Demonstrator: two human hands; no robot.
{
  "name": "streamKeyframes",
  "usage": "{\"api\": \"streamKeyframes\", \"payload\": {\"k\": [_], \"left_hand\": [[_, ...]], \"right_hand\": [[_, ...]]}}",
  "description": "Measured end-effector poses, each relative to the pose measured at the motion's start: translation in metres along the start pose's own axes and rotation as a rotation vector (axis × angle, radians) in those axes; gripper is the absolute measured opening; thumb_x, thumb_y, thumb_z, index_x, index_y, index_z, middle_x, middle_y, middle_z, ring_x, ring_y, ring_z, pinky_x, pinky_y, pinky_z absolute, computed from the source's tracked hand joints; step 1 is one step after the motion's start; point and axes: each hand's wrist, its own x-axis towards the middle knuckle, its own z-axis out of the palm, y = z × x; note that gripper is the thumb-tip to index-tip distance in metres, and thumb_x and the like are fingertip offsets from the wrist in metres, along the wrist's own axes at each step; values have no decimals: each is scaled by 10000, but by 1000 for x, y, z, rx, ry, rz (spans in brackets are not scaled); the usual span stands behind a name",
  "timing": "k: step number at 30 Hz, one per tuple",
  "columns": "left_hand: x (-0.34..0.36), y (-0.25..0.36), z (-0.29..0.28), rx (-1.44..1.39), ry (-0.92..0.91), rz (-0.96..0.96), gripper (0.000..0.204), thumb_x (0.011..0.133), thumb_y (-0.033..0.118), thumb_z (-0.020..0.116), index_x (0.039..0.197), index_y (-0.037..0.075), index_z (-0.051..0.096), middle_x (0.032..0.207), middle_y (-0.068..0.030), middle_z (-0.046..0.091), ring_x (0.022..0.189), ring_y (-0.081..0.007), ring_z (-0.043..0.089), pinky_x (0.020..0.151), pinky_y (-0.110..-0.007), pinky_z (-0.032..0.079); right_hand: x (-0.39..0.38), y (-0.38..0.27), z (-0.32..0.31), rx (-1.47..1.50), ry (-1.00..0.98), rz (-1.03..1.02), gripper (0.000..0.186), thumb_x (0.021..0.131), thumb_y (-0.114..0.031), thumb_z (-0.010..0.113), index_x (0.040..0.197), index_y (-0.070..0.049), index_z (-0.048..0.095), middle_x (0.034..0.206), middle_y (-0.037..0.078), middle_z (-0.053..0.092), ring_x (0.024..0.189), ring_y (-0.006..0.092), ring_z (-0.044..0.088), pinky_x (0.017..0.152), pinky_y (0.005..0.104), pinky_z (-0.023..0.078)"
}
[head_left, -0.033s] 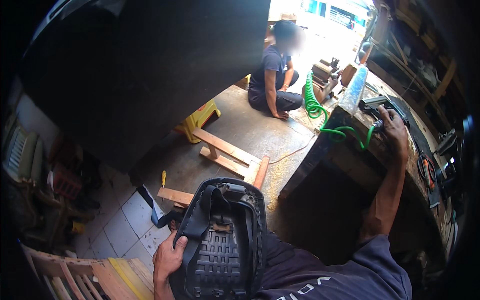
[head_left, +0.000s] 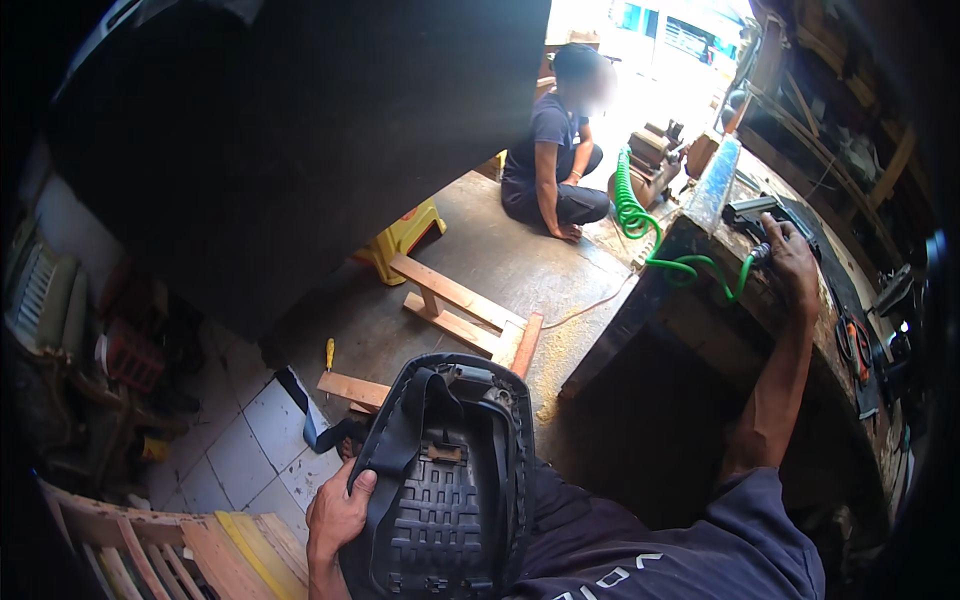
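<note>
A black motorcycle seat (head_left: 440,515) rests upside down on my lap, its ribbed plastic underside facing up. My left hand (head_left: 338,512) grips its left rim, thumb over the edge and fingers hidden beneath. A black strap (head_left: 396,455) runs across the seat's left side near that hand. At the right, my right hand (head_left: 795,268) is closed around an air staple gun (head_left: 752,208) on the workbench. A green coiled air hose (head_left: 628,200) joins the tool beside my fingers.
A wooden frame (head_left: 455,322) and a yellow-handled screwdriver (head_left: 330,352) lie ahead. Another person (head_left: 555,170) sits on the floor beyond. The workbench (head_left: 700,240) flanks me on the right, with orange-handled pliers (head_left: 857,348). A large dark panel (head_left: 300,150) blocks the upper left.
</note>
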Motion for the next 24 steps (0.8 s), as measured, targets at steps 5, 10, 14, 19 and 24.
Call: {"api": "streamKeyframes", "payload": {"k": [5, 10, 14, 19, 24], "left_hand": [[-9, -12, 5, -93, 82, 103, 634, 1032, 628, 523, 1412, 133, 640, 1160, -236, 748, 1124, -457, 692, 950, -483, 528], [-15, -2, -2, -172, 110, 123, 650, 1025, 677, 496, 1409, 175, 646, 1181, -216, 746, 1166, -474, 665, 972, -517, 505], [-13, -7, -3, -135, 80, 103, 585, 1034, 650, 496, 1405, 225, 649, 1163, -192, 753, 1156, -455, 676, 960, -510, 513], [-16, -19, 6, -167, 132, 145, 512, 1048, 586, 516, 1412, 248, 642, 1147, -176, 758, 1122, -449, 686, 942, -498, 521], [-28, 1, 1, -159, 178, 117, 402, 1057, 347, 618, 1326, 53, 664, 1137, -237, 732, 1090, -466, 678, 950, -489, 523]], "right_hand": [[53, 45, 17, 358, 202, 199, 314, 936, -281, 694, 1039, 8, 626, 687, 37, 591, 492, 122, 529, 450, 312, 408], [85, 45, 5, 378, -50, 346, 301, 966, -293, 610, 1053, -5, 598, 799, 79, 638, 507, 100, 554, 375, 294, 368], [101, 38, 14, -88, 53, 215, 367, 856, -369, 755, 917, -7, 747, 761, 129, 698, 690, 229, 662, 622, 429, 519], [82, 21, 23, 154, 404, 249, 419, 747, -347, 850, 855, 41, 732, 791, 115, 738, 730, 290, 699, 720, 440, 553], [27, -58, 9, 1497, -39, -72, 204, 1000, -277, 696, 950, -88, 637, 701, 28, 605, 560, 110, 556, 448, 257, 408]]}}
